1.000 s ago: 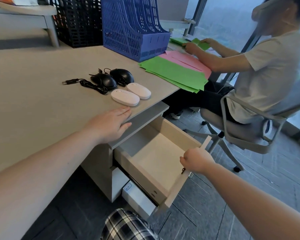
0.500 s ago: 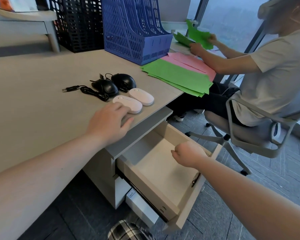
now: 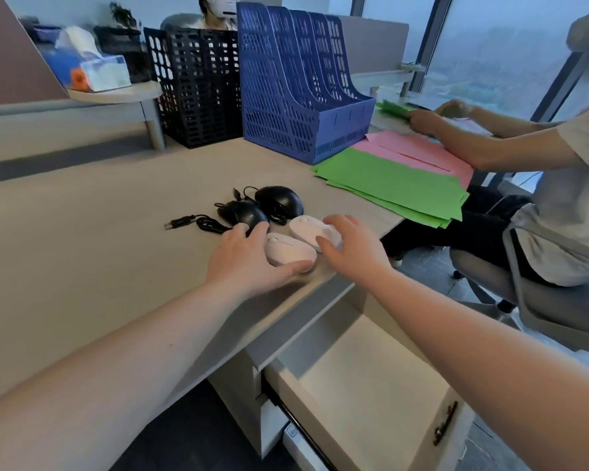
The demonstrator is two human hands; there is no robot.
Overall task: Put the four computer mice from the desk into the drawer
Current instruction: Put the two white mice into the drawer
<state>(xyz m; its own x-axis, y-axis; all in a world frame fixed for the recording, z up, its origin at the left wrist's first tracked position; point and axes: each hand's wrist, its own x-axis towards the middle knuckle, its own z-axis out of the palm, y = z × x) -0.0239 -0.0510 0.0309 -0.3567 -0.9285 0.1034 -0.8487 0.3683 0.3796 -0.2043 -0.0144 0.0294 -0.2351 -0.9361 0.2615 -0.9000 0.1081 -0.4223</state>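
Two white mice and two black wired mice lie near the desk's front edge. My left hand [image 3: 249,263] wraps the nearer white mouse [image 3: 288,253], thumb under its near side and fingers on its far side. My right hand [image 3: 352,248] closes over the farther white mouse [image 3: 308,229]. Both white mice still rest on the desk [image 3: 82,239]. Behind them sit one black mouse [image 3: 244,212] and the other black mouse [image 3: 279,200], their cables and a USB plug [image 3: 181,222] trailing left. The drawer [image 3: 371,396] stands open and empty below the desk edge.
A blue file rack [image 3: 296,93] and a black mesh rack [image 3: 198,86] stand at the back. Green papers [image 3: 395,185] and pink papers [image 3: 419,153] lie to the right. A seated person [image 3: 558,185] on a chair handles papers close to the drawer's right.
My right hand left the drawer front and came up onto the farther white mouse. My left hand slid forward from the desk edge and closed around the nearer white mouse.
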